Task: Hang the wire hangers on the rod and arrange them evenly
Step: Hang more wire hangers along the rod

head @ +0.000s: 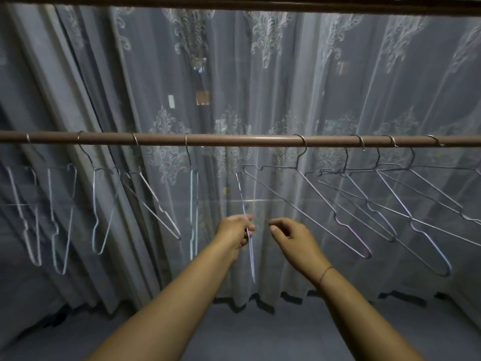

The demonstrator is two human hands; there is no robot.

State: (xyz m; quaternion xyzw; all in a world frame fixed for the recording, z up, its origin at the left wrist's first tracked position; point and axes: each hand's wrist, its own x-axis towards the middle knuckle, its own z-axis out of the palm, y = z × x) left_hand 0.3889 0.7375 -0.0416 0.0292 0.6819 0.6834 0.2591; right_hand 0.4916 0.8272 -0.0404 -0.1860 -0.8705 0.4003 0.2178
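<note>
A brown rod (234,139) runs level across the view with several wire hangers on it. My left hand (235,230) pinches a thin wire hanger (250,254) seen edge-on below the middle of the rod; its top is blurred and I cannot tell whether its hook is on the rod. My right hand (291,237) hovers just to the right, fingers loosely curled and holding nothing. Several hangers (166,217) hang to the left, several more hangers (346,225) to the right, turned at different angles.
A sheer patterned curtain (286,74) hangs right behind the rod, with a thick grey drape (65,87) at the left. A dark curtain rail (234,6) crosses the top. A grey floor (260,332) lies below.
</note>
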